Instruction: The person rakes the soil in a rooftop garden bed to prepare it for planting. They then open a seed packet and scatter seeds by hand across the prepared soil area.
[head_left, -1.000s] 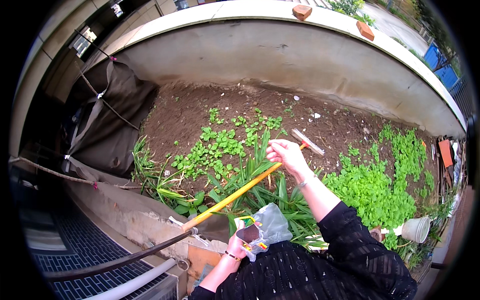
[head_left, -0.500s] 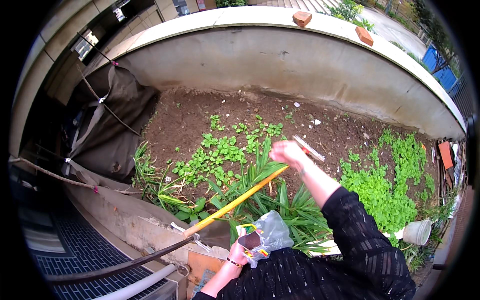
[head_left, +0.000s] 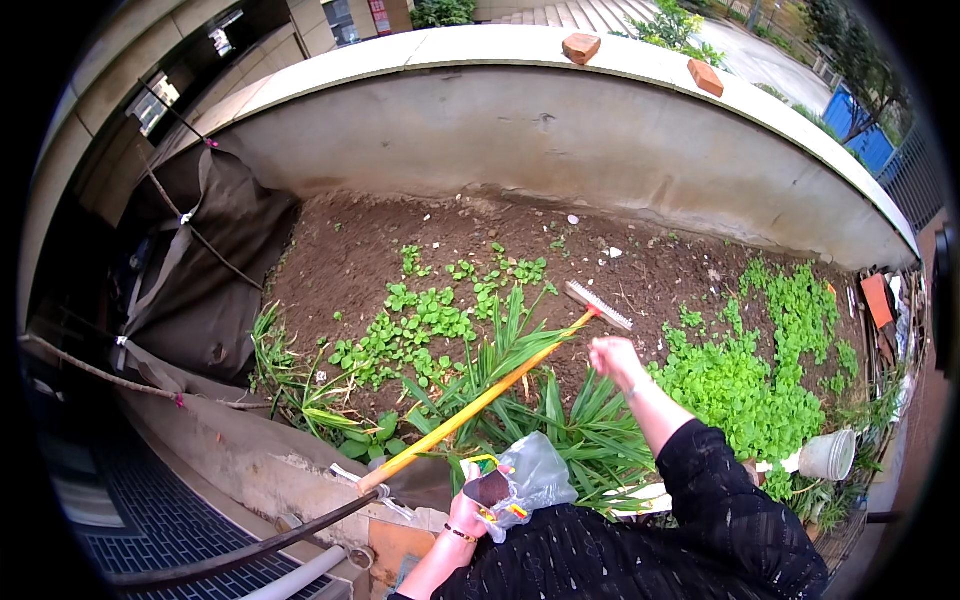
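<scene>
My left hand (head_left: 466, 512) is wrapped round a clear plastic packet (head_left: 543, 474) close to my body. The packet has yellow and green print, and something dark brown and grainy shows inside it. My right hand (head_left: 613, 360) is held out over the bed with its fingers curled together; whatever they may hold is hidden. Just left of it a long-handled rake (head_left: 480, 401) slants across the leaves. Its yellow pole ends in a red socket and a pale toothed head lying on brown soil (head_left: 350, 245).
Low seedlings (head_left: 435, 312) grow mid-bed, with long strappy leaves (head_left: 600, 440) nearer me. Dense bright greens (head_left: 745, 385) stand right, beside a white bucket (head_left: 828, 456). A concrete wall (head_left: 480, 125) bounds the far side, bricks (head_left: 581, 48) on top. Dark cloth (head_left: 205, 290) hangs left.
My right hand has drawn back toward the right and lower, uncovering the rake's head. My left hand still grips the packet. The whole view has shifted slightly.
</scene>
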